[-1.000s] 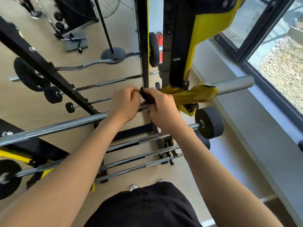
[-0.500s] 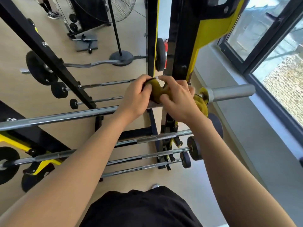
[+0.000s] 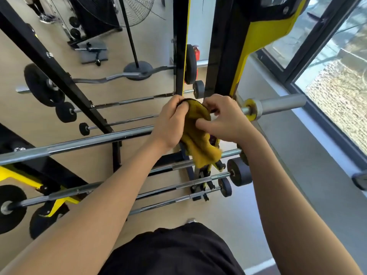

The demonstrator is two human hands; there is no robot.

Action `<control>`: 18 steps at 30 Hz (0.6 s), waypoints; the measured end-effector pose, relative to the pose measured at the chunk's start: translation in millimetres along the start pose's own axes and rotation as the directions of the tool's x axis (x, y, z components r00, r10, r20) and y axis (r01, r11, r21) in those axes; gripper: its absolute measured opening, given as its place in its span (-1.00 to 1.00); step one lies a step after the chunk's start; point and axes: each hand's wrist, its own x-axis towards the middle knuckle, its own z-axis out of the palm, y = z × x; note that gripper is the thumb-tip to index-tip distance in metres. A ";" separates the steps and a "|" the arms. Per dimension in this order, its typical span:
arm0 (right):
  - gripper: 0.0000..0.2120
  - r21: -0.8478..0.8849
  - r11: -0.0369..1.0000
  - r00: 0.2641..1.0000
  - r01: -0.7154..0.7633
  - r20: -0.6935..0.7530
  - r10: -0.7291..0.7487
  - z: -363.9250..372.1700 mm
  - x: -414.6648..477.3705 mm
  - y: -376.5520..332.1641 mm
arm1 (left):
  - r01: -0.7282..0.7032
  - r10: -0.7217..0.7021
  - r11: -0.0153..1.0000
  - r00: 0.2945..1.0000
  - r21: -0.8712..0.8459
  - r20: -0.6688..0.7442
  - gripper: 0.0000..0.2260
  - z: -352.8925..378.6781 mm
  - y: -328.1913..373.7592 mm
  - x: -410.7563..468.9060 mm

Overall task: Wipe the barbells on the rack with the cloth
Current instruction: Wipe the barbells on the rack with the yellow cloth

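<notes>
A: Where are we keeping the cloth [image 3: 198, 144]?

B: We are holding it between both hands at the top barbell [image 3: 79, 143], just where that bar is crossing the black-and-yellow rack upright [image 3: 222, 56].

A: What is our left hand [image 3: 170, 124] doing?

B: It is gripping the cloth's upper edge, with its fingers curling over the dark hem.

A: And our right hand [image 3: 228, 120]?

B: It is pinching the cloth too. The thumb is pressing into the fold and the fingers are curling in above it.

A: How is the cloth lying?

B: It is bunching between our hands over the bar, and its loose end is hanging down in front of the lower barbell [image 3: 174, 166]. We cannot tell whether it is wrapping all the way round the bar.

A: What else are we seeing?

B: The top bar's grey sleeve [image 3: 282, 105] is sticking out to our right, toward the window [image 3: 337, 92]. Below our hands, more bars are lying on the rack with a small black plate [image 3: 239, 173] at the right end. Beyond the rack, a curl bar [image 3: 93, 80] is resting near a fan base [image 3: 138, 68].
</notes>
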 end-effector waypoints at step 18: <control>-0.91 -0.624 0.744 0.807 -0.239 -0.554 -0.205 30.2 7.5 19.5 | -0.211 0.230 0.753 0.972 0.623 0.051 -0.78 -16.2 -11.4 14.7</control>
